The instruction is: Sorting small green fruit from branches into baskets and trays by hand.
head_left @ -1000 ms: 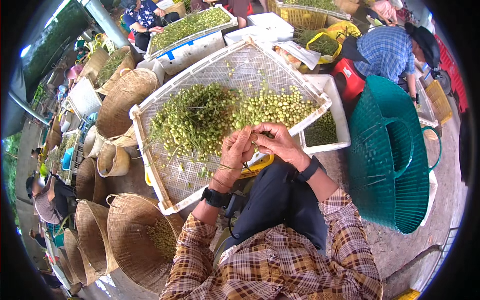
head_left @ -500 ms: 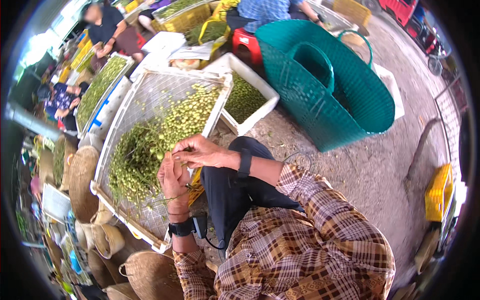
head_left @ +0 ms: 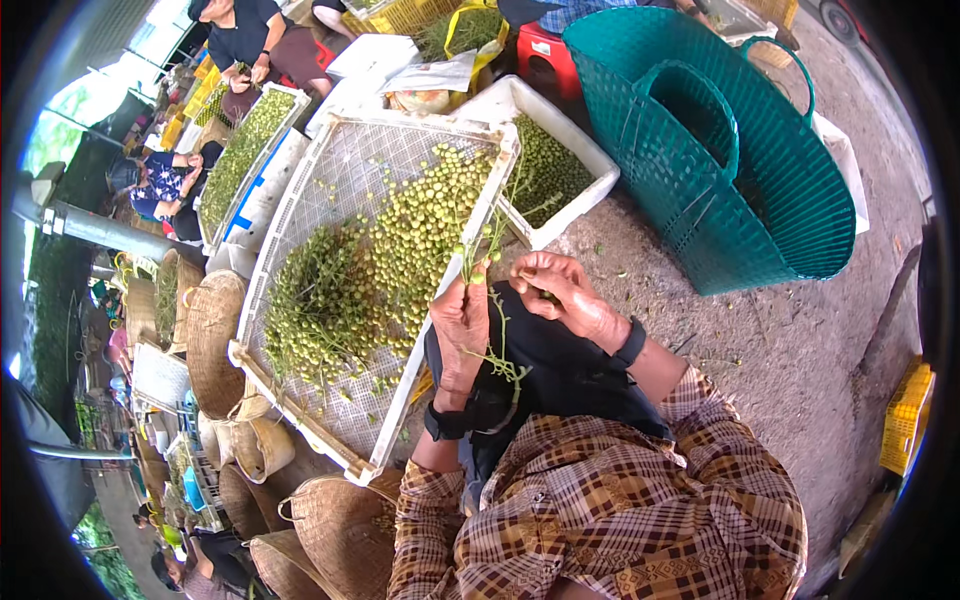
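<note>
My left hand is closed around a thin green stem, whose branching ends stick out above and below the fingers. To its right, my right hand is curled with a bit of round green fruit showing between its fingers. Both hands are just off the right edge of a white mesh tray. In that tray lie a heap of loose green round fruits and, left of it, a darker tangle of fruited stems.
A white foam box of green fruits stands beyond the tray. The large teal woven basket is at the right, a red stool behind it. Wicker baskets stand left. Two people sit working at the far left.
Both hands have moved right, away from over the tray, and now are apart. A stem shows clearly in the left hand. The whole view has shifted, with the tray further right.
</note>
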Tool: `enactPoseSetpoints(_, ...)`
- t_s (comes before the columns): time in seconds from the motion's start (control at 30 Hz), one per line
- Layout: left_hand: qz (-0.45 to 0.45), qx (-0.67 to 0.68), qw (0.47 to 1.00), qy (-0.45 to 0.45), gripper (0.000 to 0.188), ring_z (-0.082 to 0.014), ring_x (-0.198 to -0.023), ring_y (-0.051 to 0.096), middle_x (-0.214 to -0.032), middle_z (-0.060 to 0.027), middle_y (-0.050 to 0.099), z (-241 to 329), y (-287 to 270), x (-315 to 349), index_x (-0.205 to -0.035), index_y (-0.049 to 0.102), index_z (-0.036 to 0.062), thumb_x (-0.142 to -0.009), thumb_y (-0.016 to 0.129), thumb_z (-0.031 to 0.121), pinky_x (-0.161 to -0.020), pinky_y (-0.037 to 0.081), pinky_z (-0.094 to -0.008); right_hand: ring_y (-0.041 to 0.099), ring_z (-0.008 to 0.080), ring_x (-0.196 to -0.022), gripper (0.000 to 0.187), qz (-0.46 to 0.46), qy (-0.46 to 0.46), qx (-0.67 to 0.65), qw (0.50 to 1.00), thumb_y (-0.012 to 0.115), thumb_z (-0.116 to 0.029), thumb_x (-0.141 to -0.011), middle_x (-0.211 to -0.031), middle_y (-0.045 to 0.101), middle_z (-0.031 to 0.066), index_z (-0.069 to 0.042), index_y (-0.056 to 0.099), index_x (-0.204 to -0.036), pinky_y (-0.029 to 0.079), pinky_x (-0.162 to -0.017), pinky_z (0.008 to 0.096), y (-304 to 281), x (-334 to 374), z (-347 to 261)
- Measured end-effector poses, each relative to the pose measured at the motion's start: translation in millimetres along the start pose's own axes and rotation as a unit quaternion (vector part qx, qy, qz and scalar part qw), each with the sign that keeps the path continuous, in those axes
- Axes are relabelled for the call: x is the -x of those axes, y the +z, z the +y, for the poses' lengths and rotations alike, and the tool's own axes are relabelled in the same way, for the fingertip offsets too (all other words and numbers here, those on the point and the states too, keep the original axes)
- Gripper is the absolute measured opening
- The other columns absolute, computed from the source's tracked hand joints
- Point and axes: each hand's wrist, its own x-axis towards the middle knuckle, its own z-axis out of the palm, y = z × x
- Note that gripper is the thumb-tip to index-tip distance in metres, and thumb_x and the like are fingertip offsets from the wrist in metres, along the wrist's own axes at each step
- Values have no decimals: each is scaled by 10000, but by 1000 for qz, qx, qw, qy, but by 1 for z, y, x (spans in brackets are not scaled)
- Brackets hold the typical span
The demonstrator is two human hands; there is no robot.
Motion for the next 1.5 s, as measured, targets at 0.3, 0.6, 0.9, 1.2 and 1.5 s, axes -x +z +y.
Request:
enactPoseSetpoints(0.3,-32,-62,997,-12,115,-14,-624,354,-636,73,457,8,-9,5,-905,643,-8,-899,578,86,-497,297,-199,409,28,-512,209,18,-67,148,987,575,-224,-919,-750,548,8,-16,581,-944,280,-434,175,1,-18,7)
enactPoseSetpoints(0.6,31,-223,973,46,214,-233,-444,442,-544,-140,443,-1,-51,9,-958,630,16,-764,548,-26,-454,364,-328,434,28,-523,196,-19,25,147,989,617,-152,-890,-723,534,3,12,575,-987,290,-426,187,49,-21,13)
enactPoseSetpoints(0.9,99,-269,956,55,315,-342,-531,565,-638,-210,534,0,-80,27,-1114,609,26,-804,560,57,-488,426,-382,374,29,-485,99,-155,37,161,974,622,-55,-869,-601,458,-25,18,569,-910,251,-412,210,77,-43,40)
enactPoseSetpoints(1.2,145,-310,939,26,285,-317,-526,560,-641,-171,556,-6,-102,43,-1120,619,75,-837,601,100,-490,437,-379,373,40,-505,248,-117,53,42,991,495,-221,-955,-826,548,30,-11,544,-1076,258,-425,168,77,-36,29)
enactPoseSetpoints(1.5,128,-382,915,32,360,-263,-538,604,-686,-127,609,-12,-113,49,-1212,565,97,-856,585,149,-476,461,-368,381,20,-495,190,-144,98,231,957,661,-126,-850,-663,497,-16,32,611,-942,281,-413,191,89,-51,63)
